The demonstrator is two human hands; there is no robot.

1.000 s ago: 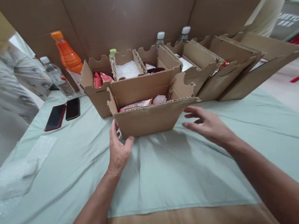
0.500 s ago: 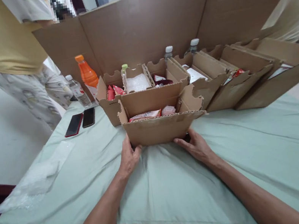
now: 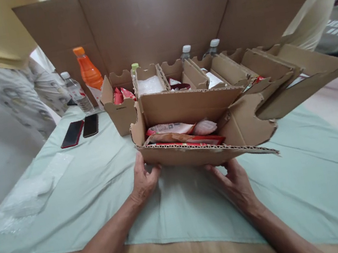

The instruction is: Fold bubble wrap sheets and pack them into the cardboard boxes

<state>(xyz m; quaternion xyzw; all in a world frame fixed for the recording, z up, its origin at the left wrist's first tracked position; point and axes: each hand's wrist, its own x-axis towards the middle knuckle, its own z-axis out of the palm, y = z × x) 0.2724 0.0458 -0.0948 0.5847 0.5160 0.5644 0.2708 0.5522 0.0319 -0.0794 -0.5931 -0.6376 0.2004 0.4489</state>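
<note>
An open-topped cardboard box (image 3: 190, 155) is held between my two hands, tilted with its right end raised and its mouth turned toward me. Flat packets in red and white wrapping (image 3: 169, 129) and a pinkish wrapped bundle (image 3: 205, 127) lie inside it. My left hand (image 3: 143, 179) grips the lower left corner, thumb on the front. At the lower right, my right hand (image 3: 232, 180) supports the box from below; some of its fingers are hidden under the cardboard.
Behind stand several similar cardboard boxes (image 3: 123, 119) before a tall cardboard panel (image 3: 153, 20). An orange drink bottle (image 3: 90, 72), a clear bottle (image 3: 78, 94) and two phones (image 3: 72, 134) are at left. Bubble wrap (image 3: 27, 195) lies on the green cloth (image 3: 184, 211). A person (image 3: 15, 70) stands beyond.
The box has come nearer and tipped toward me, its right end rising, so more of its contents shows. My right hand has shifted right beneath it. The view has moved slightly.
</note>
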